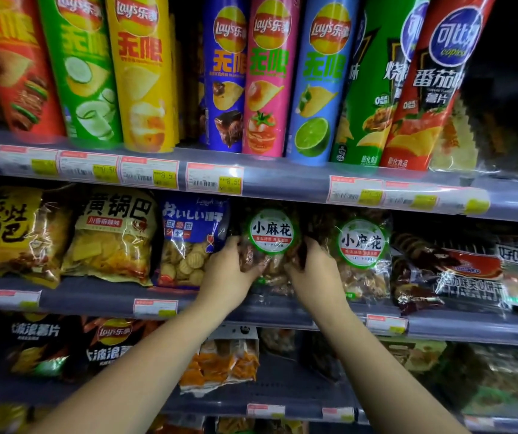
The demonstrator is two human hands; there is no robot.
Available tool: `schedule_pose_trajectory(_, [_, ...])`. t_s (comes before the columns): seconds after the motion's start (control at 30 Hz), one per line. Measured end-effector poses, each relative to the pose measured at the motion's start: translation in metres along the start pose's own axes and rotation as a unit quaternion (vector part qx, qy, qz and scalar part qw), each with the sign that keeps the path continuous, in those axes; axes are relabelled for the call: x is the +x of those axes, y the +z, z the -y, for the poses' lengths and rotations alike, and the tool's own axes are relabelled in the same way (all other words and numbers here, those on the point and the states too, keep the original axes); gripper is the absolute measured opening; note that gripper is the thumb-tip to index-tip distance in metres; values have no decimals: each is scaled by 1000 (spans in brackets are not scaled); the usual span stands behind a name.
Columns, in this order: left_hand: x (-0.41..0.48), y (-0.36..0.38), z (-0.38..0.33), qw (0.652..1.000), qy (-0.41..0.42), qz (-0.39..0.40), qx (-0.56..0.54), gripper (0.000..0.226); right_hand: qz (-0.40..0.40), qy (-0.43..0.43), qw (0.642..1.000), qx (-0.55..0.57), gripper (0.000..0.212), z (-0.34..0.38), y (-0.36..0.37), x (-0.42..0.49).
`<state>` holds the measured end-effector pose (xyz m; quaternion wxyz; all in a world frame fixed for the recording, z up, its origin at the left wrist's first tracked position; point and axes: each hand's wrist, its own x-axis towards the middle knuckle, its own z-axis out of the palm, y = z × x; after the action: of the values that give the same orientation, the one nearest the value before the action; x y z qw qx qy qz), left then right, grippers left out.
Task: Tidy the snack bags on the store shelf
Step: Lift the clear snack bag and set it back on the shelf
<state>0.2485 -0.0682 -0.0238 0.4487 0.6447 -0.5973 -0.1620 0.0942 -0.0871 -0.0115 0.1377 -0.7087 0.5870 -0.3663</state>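
A clear snack bag with a round green-rimmed label stands on the middle shelf. My left hand grips its left side and my right hand grips its right side. A second bag of the same kind stands just to its right, touching my right hand. Left of my hands are a blue biscuit bag and two yellow crisp bags. The lower part of the held bag is hidden behind my hands.
Tall crisp tubes line the upper shelf. Dark biscuit packs crowd the middle shelf's right end. Price tags run along each shelf edge. More bags lie on the lower shelf beneath my forearms.
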Motion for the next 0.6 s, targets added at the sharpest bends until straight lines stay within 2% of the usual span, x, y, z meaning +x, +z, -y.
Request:
schedule_pose_trajectory(0.13, [-3,-5,-2,999,26,19,39,57,11,1,1000,1,47,1,-2,-3])
schedule_pose_trajectory(0.23, [-14,-21,-3,997,59,24,42,59,-38,-11,999,17,43,10,-9,-8])
schedule_pose_trajectory(0.33, [-28,-57,11,992,94,-77,34,39,-67,-62,995,47,33,37,-10,-12])
schedule_pose_trajectory(0.43, [-27,-90,40,977,57,-207,18,32,28,-69,992,99,28,73,15,-10])
schedule_pose_trajectory(0.5, [-19,-98,57,981,1,-191,31,43,91,-51,990,92,35,94,39,-6])
schedule_pose_trajectory(0.6, [-9,-94,68,994,-27,-104,17,50,116,-19,988,96,44,112,69,2])
